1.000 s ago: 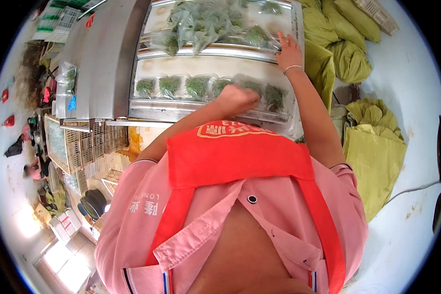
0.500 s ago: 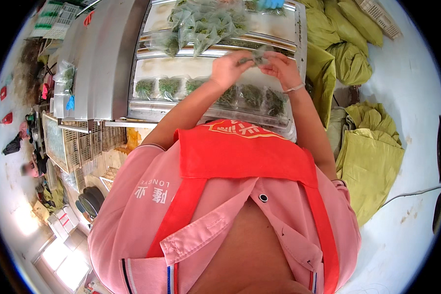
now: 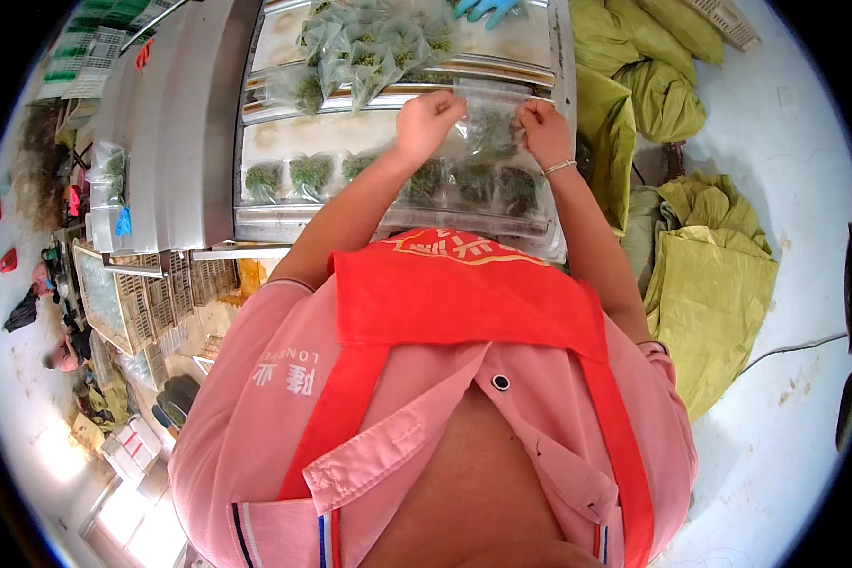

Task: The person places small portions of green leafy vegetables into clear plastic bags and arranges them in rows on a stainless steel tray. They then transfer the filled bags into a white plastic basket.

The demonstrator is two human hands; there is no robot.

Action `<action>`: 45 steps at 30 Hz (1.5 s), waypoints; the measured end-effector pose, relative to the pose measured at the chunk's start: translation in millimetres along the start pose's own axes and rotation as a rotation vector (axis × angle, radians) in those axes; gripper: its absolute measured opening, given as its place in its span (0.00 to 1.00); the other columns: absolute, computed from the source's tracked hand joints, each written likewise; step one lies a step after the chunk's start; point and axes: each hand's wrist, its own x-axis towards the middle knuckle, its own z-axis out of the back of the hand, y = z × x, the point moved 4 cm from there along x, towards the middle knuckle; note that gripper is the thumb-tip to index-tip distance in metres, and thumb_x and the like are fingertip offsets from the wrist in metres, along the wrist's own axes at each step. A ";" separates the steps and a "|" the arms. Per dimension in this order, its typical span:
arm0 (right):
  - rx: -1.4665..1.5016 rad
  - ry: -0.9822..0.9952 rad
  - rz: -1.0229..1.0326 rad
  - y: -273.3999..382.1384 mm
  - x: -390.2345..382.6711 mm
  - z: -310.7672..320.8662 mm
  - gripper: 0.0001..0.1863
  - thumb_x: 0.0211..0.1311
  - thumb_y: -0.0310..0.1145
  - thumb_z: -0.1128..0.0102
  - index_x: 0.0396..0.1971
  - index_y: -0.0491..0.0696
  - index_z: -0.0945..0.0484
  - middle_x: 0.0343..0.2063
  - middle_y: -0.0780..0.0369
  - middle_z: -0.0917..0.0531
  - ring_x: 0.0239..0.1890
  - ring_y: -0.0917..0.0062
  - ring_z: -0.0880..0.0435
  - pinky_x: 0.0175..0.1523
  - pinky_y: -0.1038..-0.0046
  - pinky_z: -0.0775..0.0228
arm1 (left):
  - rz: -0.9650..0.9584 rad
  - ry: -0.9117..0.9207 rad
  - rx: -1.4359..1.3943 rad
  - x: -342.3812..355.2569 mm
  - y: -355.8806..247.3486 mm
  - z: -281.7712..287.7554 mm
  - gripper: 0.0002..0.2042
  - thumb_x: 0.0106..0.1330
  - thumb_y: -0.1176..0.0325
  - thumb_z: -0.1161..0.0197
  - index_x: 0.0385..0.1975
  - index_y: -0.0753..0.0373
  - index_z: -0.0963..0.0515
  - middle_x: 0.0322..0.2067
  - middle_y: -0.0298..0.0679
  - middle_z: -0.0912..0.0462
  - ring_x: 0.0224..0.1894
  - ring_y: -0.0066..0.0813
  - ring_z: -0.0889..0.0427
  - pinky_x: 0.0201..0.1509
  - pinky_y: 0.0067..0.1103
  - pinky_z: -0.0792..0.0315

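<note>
A clear plastic bag [image 3: 491,133] with green leafy bits inside is stretched flat between my two hands. My left hand [image 3: 428,124] pinches its left edge, with the fingers closed. At the opposite edge my right hand [image 3: 544,134] is also closed in a pinch. Below the hands, similar filled bags [image 3: 310,176] lie in a row along the near edge of a white work surface [image 3: 322,136] set in a metal machine. A heap of filled clear bags [image 3: 369,49] lies farther off, across the metal bars [image 3: 379,93].
A blue-gloved hand [image 3: 485,9] shows at the far edge of the machine. Left of the work surface is a large metal cover [image 3: 175,133]. Yellow-green sacks [image 3: 710,303] stand on the right, and plastic crates [image 3: 151,289] are stacked at the left.
The bag, bunched between my hands before, is now spread out flat. My hands have moved apart. The blue-gloved hand reaches slightly farther in, with its fingers showing.
</note>
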 end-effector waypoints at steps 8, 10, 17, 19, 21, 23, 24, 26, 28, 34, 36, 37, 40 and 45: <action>-0.622 -0.102 0.109 -64.4 45.2 0.0 0.09 0.55 0.37 0.48 0.31 0.47 0.27 0.26 0.55 0.20 0.33 0.57 0.22 0.40 0.59 0.30 | 0.021 0.212 0.491 19.4 9.1 -29.0 0.14 0.54 0.54 0.44 0.33 0.56 0.22 0.29 0.41 0.20 0.32 0.40 0.21 0.36 0.32 0.29; -0.680 -0.069 0.064 -69.5 45.9 0.8 0.09 0.55 0.37 0.49 0.30 0.47 0.26 0.27 0.54 0.20 0.33 0.57 0.22 0.39 0.61 0.30 | -0.135 0.090 0.583 9.7 -5.6 -35.4 0.19 0.55 0.53 0.42 0.41 0.58 0.25 0.36 0.41 0.20 0.37 0.38 0.20 0.39 0.31 0.28; -0.961 0.010 0.146 -11.8 27.6 12.8 0.12 0.55 0.35 0.48 0.39 0.50 0.28 0.29 0.54 0.21 0.37 0.59 0.22 0.40 0.58 0.30 | -0.462 0.427 0.714 -14.8 -1.7 -67.0 0.37 0.53 0.43 0.43 0.58 0.64 0.39 0.58 0.47 0.37 0.61 0.40 0.38 0.62 0.34 0.45; -1.160 -0.077 0.502 -11.1 31.1 7.9 0.11 0.54 0.33 0.49 0.39 0.51 0.28 0.31 0.56 0.23 0.39 0.61 0.24 0.40 0.60 0.30 | -0.470 0.403 0.740 -17.3 1.6 -70.4 0.37 0.53 0.43 0.44 0.58 0.63 0.39 0.59 0.46 0.37 0.61 0.39 0.38 0.63 0.33 0.46; -1.254 -0.107 0.683 -11.2 34.9 4.1 0.11 0.53 0.30 0.50 0.39 0.51 0.29 0.32 0.58 0.25 0.40 0.63 0.26 0.42 0.62 0.30 | -0.467 0.369 0.780 -16.1 -1.4 -71.3 0.37 0.53 0.43 0.44 0.58 0.62 0.39 0.58 0.46 0.36 0.61 0.38 0.38 0.62 0.33 0.46; -1.262 -0.059 0.680 -15.3 40.1 2.1 0.12 0.51 0.28 0.51 0.38 0.51 0.29 0.33 0.59 0.28 0.40 0.65 0.28 0.44 0.64 0.31 | -0.476 0.412 0.748 -13.8 -4.6 -70.2 0.35 0.54 0.45 0.42 0.58 0.62 0.39 0.58 0.45 0.35 0.60 0.39 0.36 0.62 0.32 0.44; -1.257 -0.045 0.687 -18.0 43.8 2.0 0.12 0.51 0.28 0.51 0.38 0.50 0.29 0.33 0.59 0.27 0.41 0.64 0.27 0.44 0.64 0.31 | -0.479 0.432 0.732 -13.1 -6.8 -68.7 0.35 0.54 0.46 0.42 0.57 0.62 0.39 0.57 0.45 0.35 0.59 0.39 0.35 0.62 0.32 0.43; -1.250 -0.017 0.701 -17.7 51.0 3.4 0.12 0.51 0.28 0.51 0.39 0.49 0.30 0.34 0.58 0.26 0.41 0.64 0.27 0.45 0.64 0.31 | -0.462 0.487 0.720 -11.1 -8.2 -63.9 0.34 0.54 0.47 0.41 0.57 0.62 0.38 0.57 0.45 0.34 0.59 0.38 0.35 0.62 0.32 0.43; -1.227 -0.008 0.639 -12.4 55.7 6.2 0.13 0.52 0.27 0.51 0.39 0.48 0.30 0.35 0.57 0.26 0.42 0.63 0.27 0.46 0.64 0.31 | -0.466 0.500 0.709 -7.0 -9.4 -62.6 0.33 0.54 0.48 0.41 0.56 0.62 0.37 0.56 0.45 0.33 0.58 0.38 0.34 0.61 0.32 0.42; -1.223 0.217 0.397 -3.8 63.2 9.7 0.12 0.52 0.29 0.49 0.39 0.49 0.30 0.35 0.57 0.24 0.43 0.60 0.27 0.48 0.65 0.32 | -0.377 0.457 0.561 -9.2 -26.3 -64.8 0.27 0.53 0.50 0.40 0.51 0.56 0.30 0.53 0.39 0.29 0.54 0.38 0.30 0.56 0.32 0.37; -1.182 0.264 0.363 -2.8 63.3 11.4 0.10 0.52 0.31 0.48 0.36 0.49 0.29 0.32 0.57 0.24 0.43 0.60 0.27 0.48 0.64 0.32 | -0.533 0.295 0.561 -16.1 -29.9 -71.1 0.24 0.52 0.52 0.39 0.49 0.54 0.27 0.51 0.38 0.27 0.51 0.38 0.28 0.55 0.31 0.35; -1.139 0.252 0.376 -9.2 68.7 11.6 0.09 0.52 0.32 0.47 0.34 0.49 0.28 0.31 0.57 0.23 0.42 0.60 0.27 0.47 0.64 0.32 | -0.558 0.274 0.564 -20.7 -27.4 -72.5 0.23 0.52 0.53 0.39 0.48 0.54 0.27 0.50 0.38 0.27 0.51 0.37 0.27 0.55 0.31 0.36; -1.087 0.135 0.426 -3.1 63.8 7.1 0.06 0.52 0.33 0.46 0.29 0.48 0.29 0.29 0.56 0.24 0.42 0.60 0.26 0.45 0.62 0.31 | -0.635 0.203 0.520 -33.0 -24.9 -69.5 0.21 0.52 0.56 0.38 0.46 0.54 0.26 0.47 0.38 0.24 0.48 0.36 0.26 0.54 0.31 0.35; -0.883 -0.075 0.353 -24.9 75.5 17.9 0.04 0.52 0.29 0.47 0.27 0.46 0.31 0.29 0.55 0.25 0.40 0.57 0.26 0.43 0.60 0.31 | -0.711 0.082 0.264 -55.1 -15.0 -20.8 0.14 0.51 0.62 0.35 0.37 0.57 0.24 0.39 0.36 0.20 0.41 0.38 0.22 0.45 0.29 0.29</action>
